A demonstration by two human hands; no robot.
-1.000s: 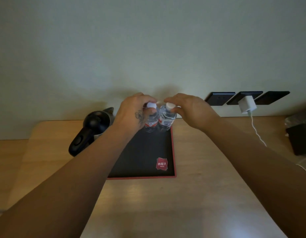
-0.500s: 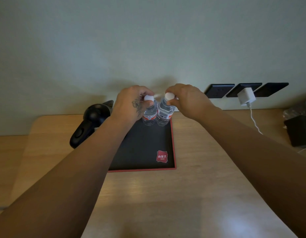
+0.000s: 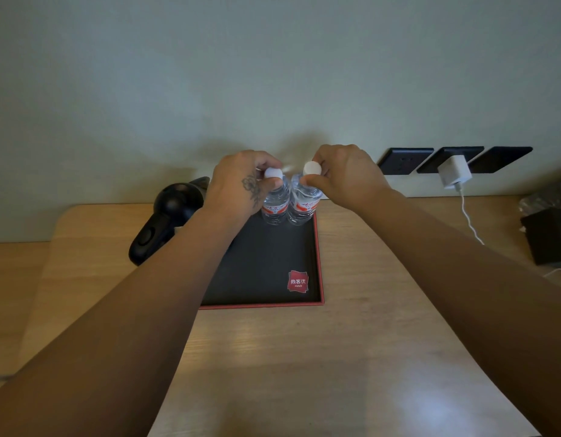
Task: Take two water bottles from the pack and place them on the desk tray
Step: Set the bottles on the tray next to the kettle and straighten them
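- Two bare forearms are seen reaching away from the camera over a light wooden desk [image 3: 351,357], one from each lower corner.
- Between the forearms, nearer than the hands, a black desk tray [image 3: 266,263] with a red rim is laid flat; a red square logo sticker [image 3: 298,281] is fixed in its near corner, on the right hand's side.
- The left hand [image 3: 241,181], marked by a dark tattoo on its back, is closed from above around the neck and white cap of the left water bottle [image 3: 275,206]; the cap is pinched between thumb and fingers.
- The right hand [image 3: 345,173] is closed likewise on the white cap of the right water bottle [image 3: 304,206], with the fingertips curled around the cap.
- Both clear, red-labelled bottles are held upright, directly below the hands, just beside each other at the tray's far edge. Their bases appear to be set on the tray, though contact cannot be confirmed.
- Outward of the left hand and slightly nearer, a black electric kettle [image 3: 165,219] is partly hidden by the left forearm.
- Outward of the right hand, black wall sockets [image 3: 405,156] are mounted in a row, and a white charger [image 3: 455,171] is plugged in, its cable [image 3: 468,219] trailing onto the desk.
- Further out on that side, a dark box [image 3: 550,234] is cut off by the frame edge.
- Beyond both hands, a plain pale wall [image 3: 273,74] is seen.
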